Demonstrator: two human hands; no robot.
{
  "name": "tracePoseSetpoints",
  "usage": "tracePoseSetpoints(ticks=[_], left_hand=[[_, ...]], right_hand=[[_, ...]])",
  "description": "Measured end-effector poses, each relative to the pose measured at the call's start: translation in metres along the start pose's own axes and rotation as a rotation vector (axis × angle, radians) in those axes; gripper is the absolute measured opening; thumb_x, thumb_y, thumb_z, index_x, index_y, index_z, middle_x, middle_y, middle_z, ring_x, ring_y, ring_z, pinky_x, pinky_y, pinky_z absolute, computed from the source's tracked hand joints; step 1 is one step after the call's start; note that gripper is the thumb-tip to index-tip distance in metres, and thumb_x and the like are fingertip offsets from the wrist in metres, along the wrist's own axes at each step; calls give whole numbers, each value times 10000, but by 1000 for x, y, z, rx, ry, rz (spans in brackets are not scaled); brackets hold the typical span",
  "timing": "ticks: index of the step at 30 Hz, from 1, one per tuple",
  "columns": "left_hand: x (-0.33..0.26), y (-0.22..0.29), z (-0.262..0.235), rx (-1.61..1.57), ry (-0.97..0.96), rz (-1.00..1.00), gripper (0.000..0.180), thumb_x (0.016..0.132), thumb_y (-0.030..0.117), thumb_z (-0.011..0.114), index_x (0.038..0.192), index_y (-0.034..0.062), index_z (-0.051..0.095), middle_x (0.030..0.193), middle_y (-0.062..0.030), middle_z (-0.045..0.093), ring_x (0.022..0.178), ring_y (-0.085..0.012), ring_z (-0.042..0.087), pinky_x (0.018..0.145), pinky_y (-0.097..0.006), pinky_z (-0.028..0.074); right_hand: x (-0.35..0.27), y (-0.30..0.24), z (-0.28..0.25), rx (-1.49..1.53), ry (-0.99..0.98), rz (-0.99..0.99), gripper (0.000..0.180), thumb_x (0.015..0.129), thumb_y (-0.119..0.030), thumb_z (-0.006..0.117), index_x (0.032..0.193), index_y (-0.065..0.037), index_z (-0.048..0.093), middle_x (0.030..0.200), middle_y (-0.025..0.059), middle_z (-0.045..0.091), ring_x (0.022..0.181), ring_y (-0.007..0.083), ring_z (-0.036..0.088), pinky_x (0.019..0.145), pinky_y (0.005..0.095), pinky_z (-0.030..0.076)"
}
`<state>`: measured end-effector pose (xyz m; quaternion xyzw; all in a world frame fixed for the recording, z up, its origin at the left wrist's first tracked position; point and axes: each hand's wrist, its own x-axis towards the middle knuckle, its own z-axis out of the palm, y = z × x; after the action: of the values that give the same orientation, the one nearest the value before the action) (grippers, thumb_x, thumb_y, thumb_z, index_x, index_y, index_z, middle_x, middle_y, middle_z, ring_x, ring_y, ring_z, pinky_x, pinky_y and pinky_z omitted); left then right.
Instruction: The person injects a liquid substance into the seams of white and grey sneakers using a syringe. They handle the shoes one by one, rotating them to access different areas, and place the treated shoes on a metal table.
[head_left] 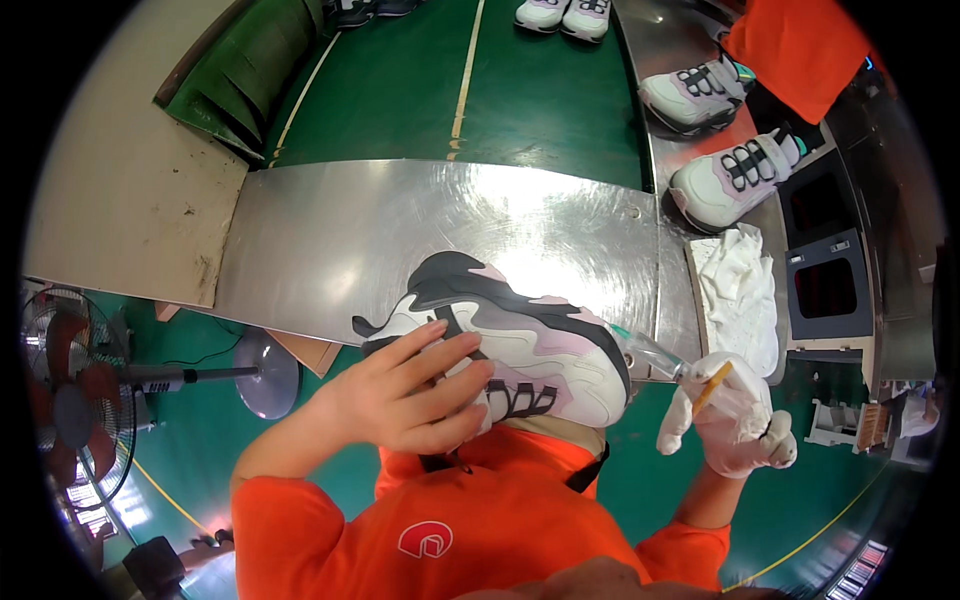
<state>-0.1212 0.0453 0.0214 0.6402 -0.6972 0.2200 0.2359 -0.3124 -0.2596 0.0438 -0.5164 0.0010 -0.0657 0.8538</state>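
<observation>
Along the near edge of the surface (330,240), strap sneaker (545,350) lay tilted, left hand (415,392) fingers slightly spread across it, right hand (735,415) fingers curled round clear tube (652,354). Probably light, soft-uppered, stiff-soled; heel looked the best hold.

Fan (72,412) left — near shoe (565,350) between — cloth (738,285) right.

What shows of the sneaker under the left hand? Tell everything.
The sneaker looks leathery: white with lilac panels, dark laces and heel tab. It is tipped sideways at the metal table's near edge, toe right, dark and lilac sole facing away. The left hand covers part of its ankle; whether the clear applicator touches the toe is unclear.
</observation>
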Motion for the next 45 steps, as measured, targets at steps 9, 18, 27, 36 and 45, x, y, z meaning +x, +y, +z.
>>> tracePoseSetpoints(ticks=[9,18,27,36,45], left_hand=[[9,-9,-6,-91,-57,-31,232,847,173,658,1033,135,525,1147,-104,650,1049,-337,649,923,-472,530],[10,-8,-5,-68,-65,-52,256,845,206,690,1030,158,518,1177,-82,649,1078,-321,641,928,-445,537],[10,-9,-3,-44,-43,-47,263,840,210,693,1031,167,518,1172,-77,651,1074,-307,646,930,-429,540],[10,-6,-5,-87,-58,-78,269,829,198,701,1027,172,521,1180,-86,650,1080,-320,642,950,-447,527],[13,-4,-7,-107,-62,-117,288,809,172,720,1028,166,533,1184,-90,652,1094,-327,639,947,-463,527]], right_hand=[[28,59,-30,491,-383,-267,274,711,-358,719,889,-154,676,1470,363,296,1374,517,292,1088,683,214],[35,61,-23,545,-341,-176,221,666,-293,739,814,-146,664,1500,325,290,1378,506,297,1128,649,182],[54,41,4,364,-248,-25,1032,581,-492,755,1298,181,444,1227,291,572,1107,355,593,993,414,439],[21,22,-31,198,-60,158,469,623,-367,820,887,-10,666,1375,345,440,1161,444,535,887,479,455],[4,8,-31,189,-69,30,324,729,-271,792,563,-108,567,1405,386,379,1055,496,552,858,488,474]])
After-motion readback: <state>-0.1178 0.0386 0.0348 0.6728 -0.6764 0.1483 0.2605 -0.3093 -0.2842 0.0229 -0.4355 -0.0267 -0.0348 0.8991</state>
